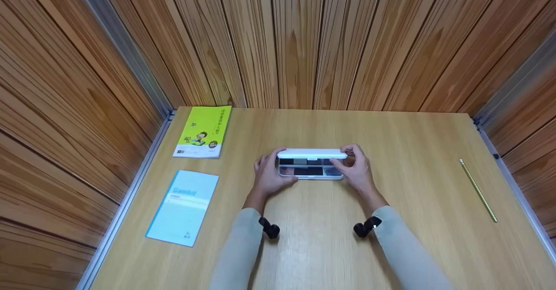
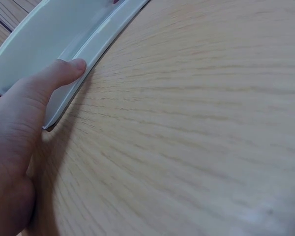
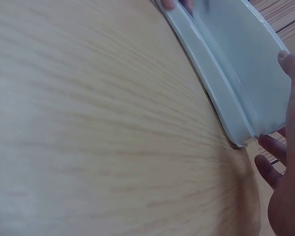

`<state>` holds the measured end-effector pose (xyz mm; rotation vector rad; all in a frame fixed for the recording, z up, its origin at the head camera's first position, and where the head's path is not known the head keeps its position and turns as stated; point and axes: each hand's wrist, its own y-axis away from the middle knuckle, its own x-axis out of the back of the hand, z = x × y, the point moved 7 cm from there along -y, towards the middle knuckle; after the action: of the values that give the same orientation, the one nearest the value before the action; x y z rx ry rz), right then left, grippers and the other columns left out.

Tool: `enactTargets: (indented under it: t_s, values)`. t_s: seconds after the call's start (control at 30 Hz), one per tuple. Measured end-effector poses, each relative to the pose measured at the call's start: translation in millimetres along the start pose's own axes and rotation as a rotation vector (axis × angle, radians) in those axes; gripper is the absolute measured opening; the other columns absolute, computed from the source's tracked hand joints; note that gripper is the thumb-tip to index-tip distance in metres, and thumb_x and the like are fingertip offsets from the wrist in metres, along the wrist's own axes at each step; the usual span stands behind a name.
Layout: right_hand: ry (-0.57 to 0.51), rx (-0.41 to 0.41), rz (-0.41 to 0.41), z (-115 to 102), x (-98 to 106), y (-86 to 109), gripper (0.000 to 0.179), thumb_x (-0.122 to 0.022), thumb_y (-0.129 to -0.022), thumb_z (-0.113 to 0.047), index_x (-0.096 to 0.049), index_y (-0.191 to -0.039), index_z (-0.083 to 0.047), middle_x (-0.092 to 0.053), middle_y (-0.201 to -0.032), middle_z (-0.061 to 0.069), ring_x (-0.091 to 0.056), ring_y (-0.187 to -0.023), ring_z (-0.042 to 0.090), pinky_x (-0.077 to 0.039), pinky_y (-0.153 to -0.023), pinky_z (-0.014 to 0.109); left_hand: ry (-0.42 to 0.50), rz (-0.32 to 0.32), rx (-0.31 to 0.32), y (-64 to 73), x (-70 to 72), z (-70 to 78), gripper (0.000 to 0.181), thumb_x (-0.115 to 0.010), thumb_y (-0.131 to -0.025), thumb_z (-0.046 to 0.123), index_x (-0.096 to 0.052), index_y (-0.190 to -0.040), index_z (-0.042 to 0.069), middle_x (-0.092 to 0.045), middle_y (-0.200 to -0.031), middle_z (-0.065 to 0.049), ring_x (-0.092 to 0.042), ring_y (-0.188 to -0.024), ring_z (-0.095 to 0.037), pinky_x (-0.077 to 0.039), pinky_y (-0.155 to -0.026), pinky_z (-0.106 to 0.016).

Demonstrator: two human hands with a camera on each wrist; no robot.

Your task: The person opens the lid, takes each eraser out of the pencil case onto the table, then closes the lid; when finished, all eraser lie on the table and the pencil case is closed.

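Note:
A white pencil case [image 1: 312, 153] stands on the table in the head view, its hinged lid raised and its compartments dark inside. My left hand [image 1: 270, 173] grips the case's left end. In the left wrist view the left thumb [image 2: 64, 73] lies over the front rim of the pale case [image 2: 96, 42]. At the right end, my right hand [image 1: 357, 168] holds the lid, thumb towards its inner side. The right wrist view shows the right thumb [image 3: 294, 64] at the edge of the raised lid [image 3: 246, 59], other fingers partly hidden behind it.
A yellow-green book [image 1: 204, 129] lies at the table's back left, with a light blue notebook [image 1: 182, 207] in front of it. On the right lies a thin gold-green stick [image 1: 478, 190]. Wood-panelled walls [image 1: 295, 42] and metal rails [image 1: 126, 207] border the table.

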<state>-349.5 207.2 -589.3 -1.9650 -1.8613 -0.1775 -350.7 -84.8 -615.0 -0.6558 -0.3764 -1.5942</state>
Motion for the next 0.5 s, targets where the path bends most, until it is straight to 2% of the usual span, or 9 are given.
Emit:
enactTargets:
  t_s: [0.17, 0.3, 0.5]
  values:
    - [-0.012, -0.019, 0.022, 0.0, -0.1, -1.6, 0.039, -0.085, -0.101, -0.015, -0.061, -0.129, -0.003, -0.068, -0.135, 0.017, -0.068, -0.125, 0.032, -0.057, -0.11, 0.05, 0.003, 0.0, 0.005, 0.1, -0.4, -1.4, 0.102, -0.1, -0.082, 0.037, -0.047, -0.167, 0.023, -0.066, -0.159, -0.008, -0.05, -0.152, -0.039, -0.012, -0.136, -0.067]
    - [-0.013, -0.038, 0.041, -0.7, -0.2, -3.8, 0.038, -0.084, -0.102, -0.018, -0.062, -0.129, -0.004, -0.068, -0.135, 0.018, -0.069, -0.13, 0.038, -0.058, -0.115, 0.06, 0.005, 0.002, 0.016, 0.6, -0.5, -2.6, 0.11, -0.1, -0.082, 0.038, -0.039, -0.172, 0.027, -0.065, -0.16, -0.007, -0.048, -0.154, -0.038, -0.012, -0.136, -0.067]
    - [-0.005, -0.074, 0.064, -3.5, -1.2, -6.3, 0.039, -0.081, -0.105, -0.025, -0.061, -0.133, -0.005, -0.07, -0.136, 0.019, -0.071, -0.132, 0.041, -0.057, -0.119, 0.061, 0.015, 0.006, 0.027, 1.0, -1.2, -3.2, 0.12, -0.1, -0.082, 0.039, -0.029, -0.177, 0.03, -0.059, -0.168, -0.007, -0.048, -0.154, -0.038, -0.01, -0.138, -0.069]
